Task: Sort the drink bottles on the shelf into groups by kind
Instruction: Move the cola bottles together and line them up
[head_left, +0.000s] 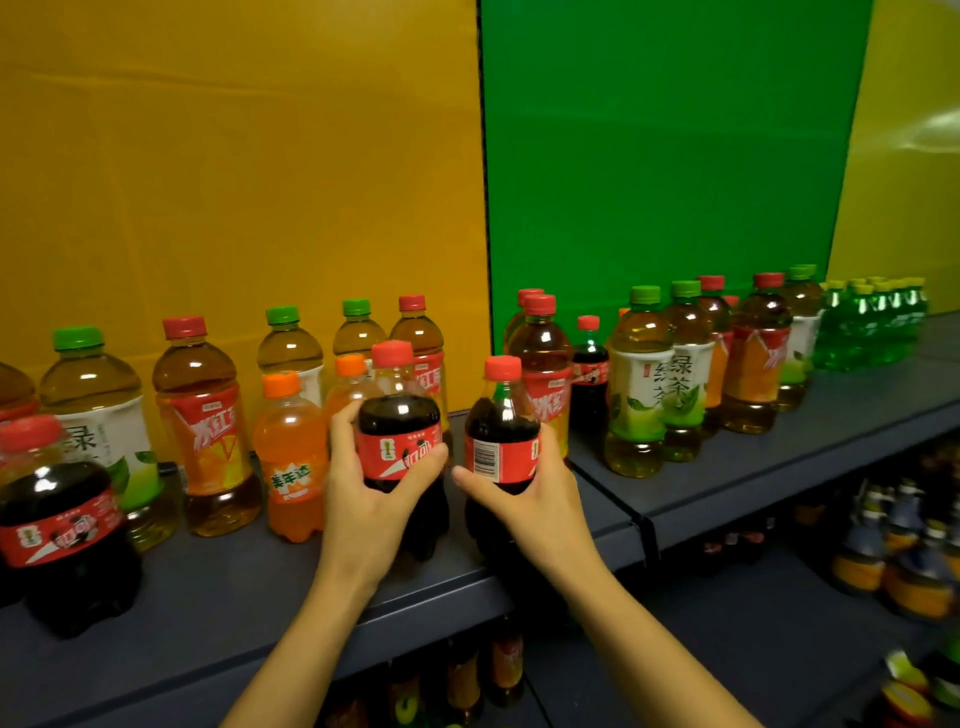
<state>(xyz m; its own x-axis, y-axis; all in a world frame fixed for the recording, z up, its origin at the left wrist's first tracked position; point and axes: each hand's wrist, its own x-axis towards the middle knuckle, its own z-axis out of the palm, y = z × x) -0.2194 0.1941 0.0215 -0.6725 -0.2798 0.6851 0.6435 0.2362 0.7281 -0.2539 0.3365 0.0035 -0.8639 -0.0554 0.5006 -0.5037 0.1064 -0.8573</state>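
My left hand (363, 483) grips a small cola bottle (397, 415) with a red cap and red label, near the middle of the grey shelf (234, 587). Right beside it, my right hand (530, 499) grips a second cola bottle (501, 426). A third cola bottle (62, 519) stands at the front left, and a fourth cola bottle (589, 374) stands further back among the teas. Orange soda bottles (291, 457) stand just left of my left hand. Red-capped iced tea bottles (208, 426) and green-capped green tea bottles (639, 395) are mixed along the row.
Several green soda bottles (867, 322) cluster at the far right of the shelf. Yellow (234, 156) and green (665, 145) back panels rise behind the row. A lower shelf (893, 561) holds more bottles. The shelf's front lip (644, 530) has a joint between two sections.
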